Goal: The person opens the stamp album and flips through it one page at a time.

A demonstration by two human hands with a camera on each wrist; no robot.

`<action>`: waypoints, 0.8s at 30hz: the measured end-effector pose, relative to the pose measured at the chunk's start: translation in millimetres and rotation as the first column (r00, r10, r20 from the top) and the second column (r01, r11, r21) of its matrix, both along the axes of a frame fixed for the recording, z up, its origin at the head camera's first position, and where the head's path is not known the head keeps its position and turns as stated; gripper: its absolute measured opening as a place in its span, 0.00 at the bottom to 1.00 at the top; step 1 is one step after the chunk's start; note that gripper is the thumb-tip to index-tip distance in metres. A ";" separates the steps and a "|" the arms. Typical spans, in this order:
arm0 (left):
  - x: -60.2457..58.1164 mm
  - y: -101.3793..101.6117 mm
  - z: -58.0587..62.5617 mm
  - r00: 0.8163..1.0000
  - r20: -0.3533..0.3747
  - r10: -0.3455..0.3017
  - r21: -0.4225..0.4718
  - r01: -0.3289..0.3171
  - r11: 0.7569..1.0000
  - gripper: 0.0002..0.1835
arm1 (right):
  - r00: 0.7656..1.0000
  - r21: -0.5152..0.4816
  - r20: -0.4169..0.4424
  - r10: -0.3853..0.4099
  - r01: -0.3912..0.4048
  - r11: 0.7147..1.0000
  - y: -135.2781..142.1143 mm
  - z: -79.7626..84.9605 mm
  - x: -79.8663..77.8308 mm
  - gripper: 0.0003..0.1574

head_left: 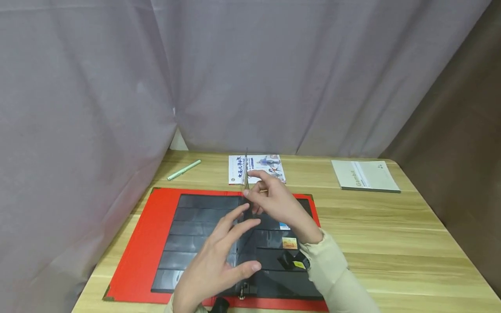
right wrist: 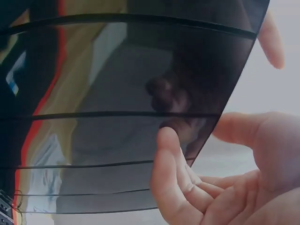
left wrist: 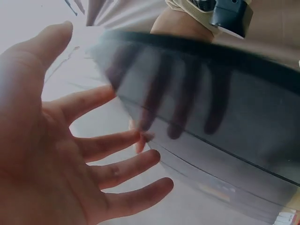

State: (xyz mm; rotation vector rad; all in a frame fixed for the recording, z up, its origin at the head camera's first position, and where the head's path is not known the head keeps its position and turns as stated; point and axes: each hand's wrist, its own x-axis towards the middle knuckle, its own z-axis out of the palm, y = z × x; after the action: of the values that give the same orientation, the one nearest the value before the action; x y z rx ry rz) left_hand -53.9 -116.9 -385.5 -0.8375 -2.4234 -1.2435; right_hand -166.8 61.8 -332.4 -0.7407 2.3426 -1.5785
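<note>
Your album (head_left: 135, 248) lies open on a smooth, wood-grained table (head_left: 399, 234), its broad red cover tipped with dull metal corners and a metal ring fitting (head_left: 242, 292) showing at the near end of the spine. From that spine one glossy black page (right wrist: 117, 79) stands nearly upright, edge-on in the head view: a thin, slightly bowed sheet, crossed by straight horizontal strips and shiny enough to mirror your fingers.

Your right hand (head_left: 275, 200), below a puffy cream sleeve (head_left: 332, 265), pinches this page near its edge — thumb on one face, fingers on the other. Your left hand (head_left: 219, 248) is spread wide, fingers apart, close beside the page; whether its fingertips touch, you cannot tell.

Flat to the left lies a dark, banded leaf (head_left: 199, 228); to the right, a small orange-toned stamp (head_left: 289, 243) sits in a strip. Beyond are a pale green pen (head_left: 184, 170), an illustrated booklet (head_left: 270, 165) and a pale notebook (head_left: 365, 175).
</note>
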 end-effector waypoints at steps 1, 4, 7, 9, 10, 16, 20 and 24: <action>-0.3 -0.4 -0.4 1.000 -0.012 -0.001 0.003 0.001 1.000 0.34 | 1.000 0.000 0.003 0.006 -0.006 1.000 0.4 -0.4 -0.7 0.37; 0.0 -2.8 -1.9 1.000 -0.027 0.002 0.013 -0.002 1.000 0.32 | 1.000 -0.019 0.012 0.011 -0.011 1.000 2.4 -2.5 -2.5 0.36; 1.0 -6.8 -4.3 0.999 -0.037 0.010 0.028 -0.009 1.000 0.31 | 1.000 -0.047 0.025 -0.015 0.016 0.999 7.9 -6.9 -4.4 0.34; 2.0 -9.7 -5.3 0.999 -0.041 0.016 0.036 -0.015 0.999 0.31 | 0.999 -0.063 0.031 -0.043 0.044 0.997 13.4 -10.3 -5.9 0.32; 2.3 -11.2 -5.9 0.999 -0.049 0.019 0.040 -0.017 0.999 0.31 | 0.998 -0.068 0.034 -0.055 0.057 0.996 16.4 -12.1 -6.8 0.32; 4.6 -19.3 -7.9 0.993 -0.104 0.058 0.075 -0.050 0.996 0.32 | 0.994 -0.077 0.026 -0.104 0.106 0.991 35.7 -22.9 -10.5 0.29; 7.5 -24.5 -10.7 0.990 -0.110 0.093 0.106 -0.082 0.991 0.31 | 0.991 -0.069 0.022 -0.130 0.131 0.989 49.5 -31.7 -11.4 0.28; 11.1 -30.7 -13.3 0.986 -0.075 0.150 0.133 -0.139 0.981 0.30 | 0.988 -0.064 0.035 -0.147 0.149 0.987 63.4 -40.7 -11.7 0.27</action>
State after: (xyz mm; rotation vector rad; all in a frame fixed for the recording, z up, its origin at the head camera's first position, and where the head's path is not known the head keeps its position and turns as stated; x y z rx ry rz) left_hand -42.8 -147.6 -398.8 -0.6527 -2.2666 -1.2656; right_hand -178.6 125.2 -373.1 -0.5629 2.3835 -1.7228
